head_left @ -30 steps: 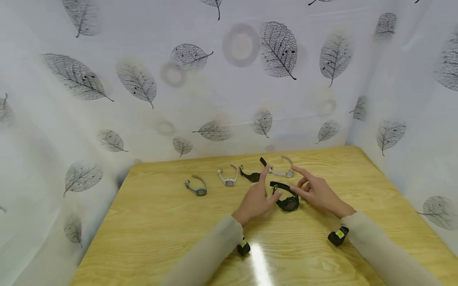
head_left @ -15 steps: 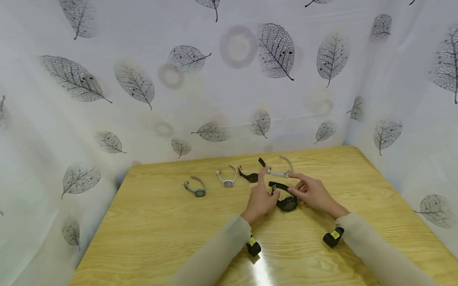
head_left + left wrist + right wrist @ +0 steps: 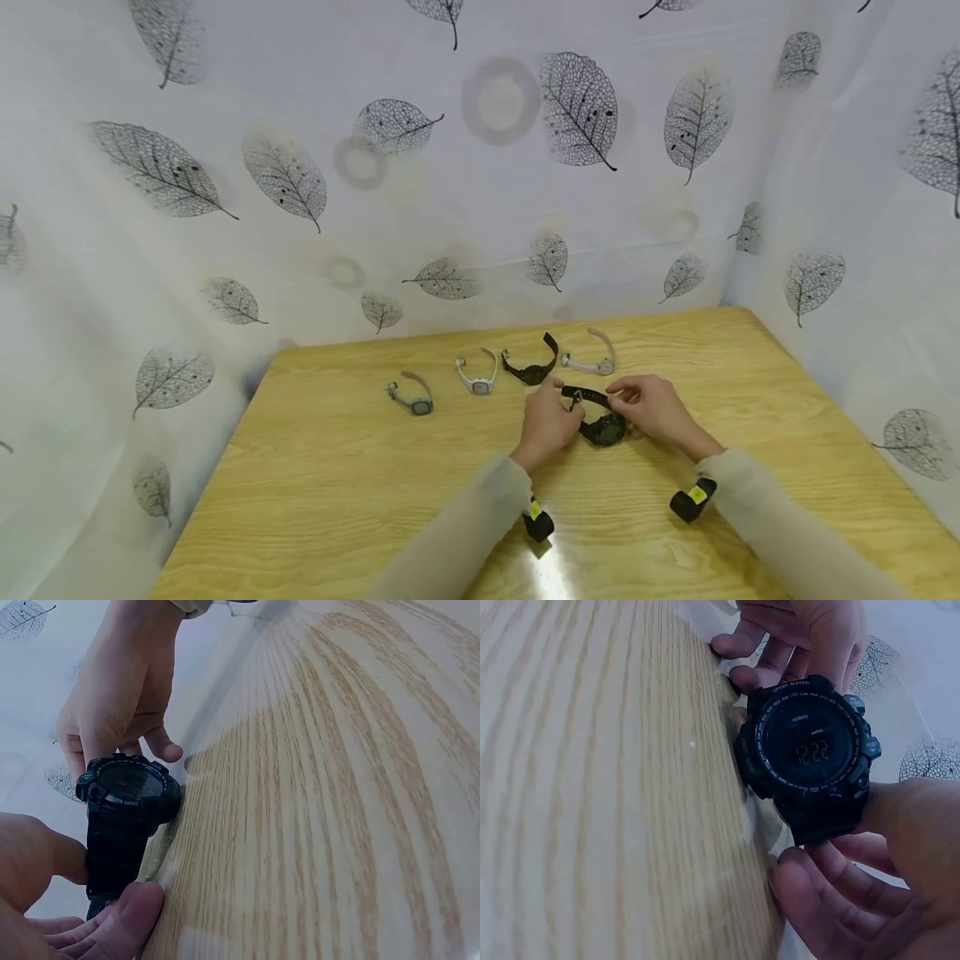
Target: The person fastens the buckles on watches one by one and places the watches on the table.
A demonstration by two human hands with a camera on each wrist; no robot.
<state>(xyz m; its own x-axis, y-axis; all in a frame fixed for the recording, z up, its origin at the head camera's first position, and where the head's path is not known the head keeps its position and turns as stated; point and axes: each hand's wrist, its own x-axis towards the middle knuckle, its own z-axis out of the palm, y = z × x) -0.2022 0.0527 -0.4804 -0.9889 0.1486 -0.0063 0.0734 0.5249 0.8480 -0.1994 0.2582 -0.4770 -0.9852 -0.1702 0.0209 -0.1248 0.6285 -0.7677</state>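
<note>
A black digital sports watch [image 3: 604,431] stands on the table between both hands, its dial tilted up and its strap curving behind. My left hand [image 3: 546,423] pinches the buckle side of the strap between thumb and curled fingers. On the opposite side, my right hand [image 3: 654,408] holds the other strap part near the case. In the right wrist view the round watch face [image 3: 806,750] reads 12:22, with right-hand fingers [image 3: 832,892] around the strap below it. The left wrist view shows left-hand fingers [image 3: 124,922] at the black strap [image 3: 114,855]; part of the grip is hidden.
Behind the hands, several watches lie in a row: a grey one [image 3: 422,406], a white one [image 3: 480,387], a black one [image 3: 534,374] and a pale one [image 3: 604,366]. The wooden table [image 3: 315,483] meets a leaf-patterned curtain [image 3: 495,192] at its back edge.
Both index fingers, stretched forward earlier, have curled in to the strap. My left hand has shifted slightly right. The watch stays in nearly the same place.
</note>
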